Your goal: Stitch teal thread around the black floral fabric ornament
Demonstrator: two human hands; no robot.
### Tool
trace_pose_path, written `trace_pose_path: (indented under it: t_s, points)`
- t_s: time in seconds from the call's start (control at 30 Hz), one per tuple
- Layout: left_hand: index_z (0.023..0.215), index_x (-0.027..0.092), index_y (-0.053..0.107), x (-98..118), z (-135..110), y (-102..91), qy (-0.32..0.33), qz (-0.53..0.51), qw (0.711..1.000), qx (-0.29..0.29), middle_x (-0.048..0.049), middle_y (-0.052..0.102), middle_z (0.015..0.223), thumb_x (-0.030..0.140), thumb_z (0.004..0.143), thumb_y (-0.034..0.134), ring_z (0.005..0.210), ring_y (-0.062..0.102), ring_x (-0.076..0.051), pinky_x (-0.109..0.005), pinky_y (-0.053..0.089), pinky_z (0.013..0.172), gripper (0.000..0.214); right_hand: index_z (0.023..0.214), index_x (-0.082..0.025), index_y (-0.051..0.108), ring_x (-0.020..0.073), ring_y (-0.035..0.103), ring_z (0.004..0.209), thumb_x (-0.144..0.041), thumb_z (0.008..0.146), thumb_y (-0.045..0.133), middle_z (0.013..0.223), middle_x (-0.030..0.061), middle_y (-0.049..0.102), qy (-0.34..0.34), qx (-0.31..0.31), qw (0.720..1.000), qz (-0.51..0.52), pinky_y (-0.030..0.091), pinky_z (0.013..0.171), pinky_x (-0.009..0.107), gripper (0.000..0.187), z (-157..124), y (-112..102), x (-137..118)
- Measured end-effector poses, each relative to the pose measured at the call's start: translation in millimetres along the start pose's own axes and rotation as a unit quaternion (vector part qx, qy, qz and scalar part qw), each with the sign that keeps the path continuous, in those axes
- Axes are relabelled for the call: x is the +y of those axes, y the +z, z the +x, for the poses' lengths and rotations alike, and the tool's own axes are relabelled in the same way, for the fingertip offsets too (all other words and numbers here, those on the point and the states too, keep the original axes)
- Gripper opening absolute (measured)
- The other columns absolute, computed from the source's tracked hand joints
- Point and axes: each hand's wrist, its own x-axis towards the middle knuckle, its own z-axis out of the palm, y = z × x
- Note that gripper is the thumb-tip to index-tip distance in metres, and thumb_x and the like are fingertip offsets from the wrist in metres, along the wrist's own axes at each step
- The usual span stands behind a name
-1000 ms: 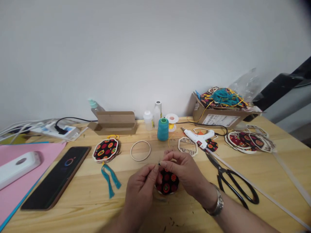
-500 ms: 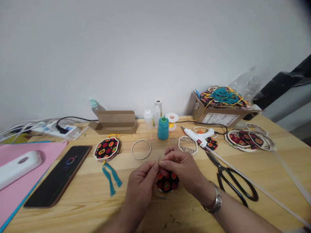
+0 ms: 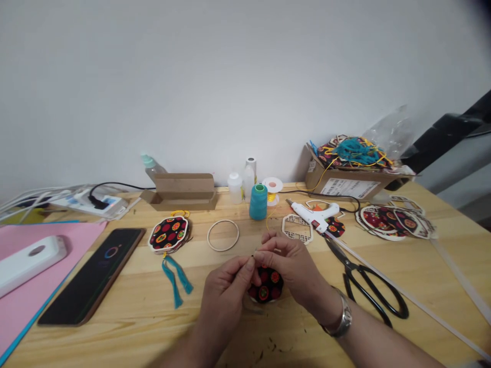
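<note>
My left hand [image 3: 225, 291] and my right hand [image 3: 292, 270] meet over a small black fabric piece with red and orange dots [image 3: 267, 289] that lies on the wooden table [image 3: 126, 312]. Both hands pinch at a thin thread or cord just above the piece, fingertips almost touching. The piece is partly hidden under my right hand. A silver watch [image 3: 342, 319] is on my right wrist.
A finished fabric ornament with a teal tassel [image 3: 169, 234], a wooden ring [image 3: 223, 235], a teal thread spool [image 3: 258, 202], a glue gun [image 3: 312, 213], black scissors [image 3: 364, 283], a dark phone [image 3: 94, 273] and a cardboard box of parts [image 3: 347, 176] surround my hands.
My fingertips have shifted slightly as they work the thread; the fabric piece stays in the same spot under my hands.
</note>
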Motion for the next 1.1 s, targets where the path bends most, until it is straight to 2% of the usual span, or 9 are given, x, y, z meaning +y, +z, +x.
trace_pose_path:
  t_s: [0.4, 0.5, 0.63, 0.7, 0.8, 0.93, 1.1]
  points:
    - [0.059, 0.017, 0.058, -1.3, -0.2, 0.4, -0.01, 0.005, 1.0, 0.003, 0.0021, 0.051, 0.057, 0.034, 0.078, 0.053, 0.057, 0.044, -0.012, -0.021, 0.036, 0.055, 0.026, 0.058, -0.017, 0.064, 0.0125, 0.051, 0.078, -0.02, 0.061, 0.07, 0.08, 0.0001, 0.052, 0.005, -0.002, 1.0, 0.013, 0.042, 0.069, 0.022, 0.007, -0.4, -0.1, -0.4]
    - [0.06, 0.017, 0.057, -1.5, -0.7, 0.4, -0.014, -0.001, 1.0, 0.006, 0.0021, 0.051, 0.059, 0.035, 0.078, 0.053, 0.059, 0.045, -0.012, -0.021, 0.037, 0.057, 0.026, 0.063, -0.017, 0.065, 0.0112, 0.052, 0.072, -0.025, 0.065, 0.067, 0.078, -0.0001, 0.055, 0.031, -0.035, 0.998, 0.029, 0.042, 0.064, 0.022, 0.008, -0.9, -1.2, -1.6]
    - [0.061, 0.017, 0.056, -1.9, -0.6, -0.5, -0.018, -0.005, 1.0, 0.002, 0.002, 0.052, 0.06, 0.034, 0.078, 0.053, 0.059, 0.044, -0.011, -0.021, 0.038, 0.057, 0.024, 0.084, -0.018, 0.068, 0.0104, 0.053, 0.07, -0.03, 0.068, 0.066, 0.081, 0.0005, 0.061, 0.09, -0.089, 0.991, 0.043, 0.041, 0.064, 0.022, 0.02, 0.0, -4.2, -2.3]
    - [0.06, 0.017, 0.056, -2.3, -0.2, -0.4, -0.013, -0.002, 1.0, 0.004, 0.0022, 0.052, 0.059, 0.033, 0.078, 0.054, 0.057, 0.043, -0.011, -0.021, 0.037, 0.056, 0.024, 0.084, -0.018, 0.069, 0.0102, 0.053, 0.072, -0.028, 0.066, 0.068, 0.084, 0.0004, 0.061, 0.095, -0.107, 0.988, 0.055, 0.041, 0.066, 0.022, 0.021, 0.7, -5.3, -1.9]
    - [0.061, 0.017, 0.059, -2.3, 0.1, 0.3, -0.009, 0.007, 1.0, -0.001, 0.0019, 0.052, 0.059, 0.032, 0.078, 0.054, 0.057, 0.044, -0.011, -0.021, 0.037, 0.056, 0.023, 0.075, -0.017, 0.069, 0.0098, 0.052, 0.069, -0.025, 0.065, 0.068, 0.077, -0.0002, 0.06, 0.081, -0.121, 0.987, 0.067, 0.04, 0.063, 0.022, 0.013, 1.1, -5.2, -1.7]
    - [0.061, 0.017, 0.06, -0.7, -0.1, 1.4, 0.003, 0.049, 0.999, -0.009, 0.0011, 0.054, 0.059, 0.032, 0.079, 0.052, 0.061, 0.049, -0.013, -0.022, 0.038, 0.058, 0.025, 0.062, -0.015, 0.065, 0.009, 0.049, 0.063, -0.021, 0.064, 0.067, 0.071, -0.0008, 0.057, 0.053, -0.096, 0.992, 0.058, 0.039, 0.059, 0.022, 0.006, 1.3, -3.9, -3.4]
    - [0.068, 0.019, 0.062, 2.3, 0.4, 2.3, 0.038, 0.102, 0.994, 0.013, 0.0006, 0.057, 0.065, 0.031, 0.079, 0.05, 0.064, 0.05, -0.015, -0.024, 0.038, 0.06, 0.021, 0.063, -0.016, 0.063, 0.0093, 0.05, 0.062, -0.025, 0.066, 0.067, 0.067, -0.0007, 0.059, 0.037, -0.033, 0.997, 0.063, 0.039, 0.058, 0.022, 0.01, 3.9, -10.0, -8.2]
